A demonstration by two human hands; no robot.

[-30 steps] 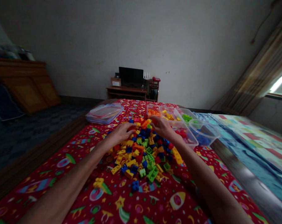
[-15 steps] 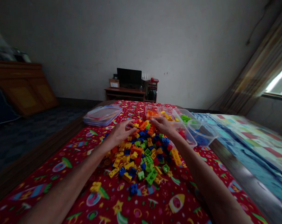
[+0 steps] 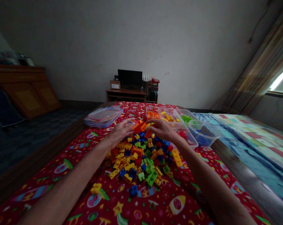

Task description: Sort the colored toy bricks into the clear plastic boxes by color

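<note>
A mixed pile of toy building bricks (image 3: 136, 153), in yellow, orange, green, blue and red, lies on a red patterned cloth (image 3: 85, 190). At the pile's far left side is my left hand (image 3: 120, 132), its fingers apart beside an orange brick (image 3: 136, 127). My right hand (image 3: 163, 128) is over the far right side, fingers bent down and closed on another orange brick (image 3: 148, 134); its fingertips are partly hidden. Between the hands lies one more orange brick (image 3: 143, 126).
Right of the pile, clear boxes hold sorted orange bricks (image 3: 153, 115), yellow bricks (image 3: 169, 117), green bricks (image 3: 186, 118) and red bricks (image 3: 182, 134). A round tub (image 3: 212, 134) contains blue bricks. Stacked lids (image 3: 104, 117) lie at the left. A single yellow brick (image 3: 95, 188) and blue brick (image 3: 134, 190) sit nearer me.
My left hand has shifted slightly left, and its fingers have spread; the yellow brick at its fingertips no longer shows there. The orange brick at my right hand has moved left and nearer me.
</note>
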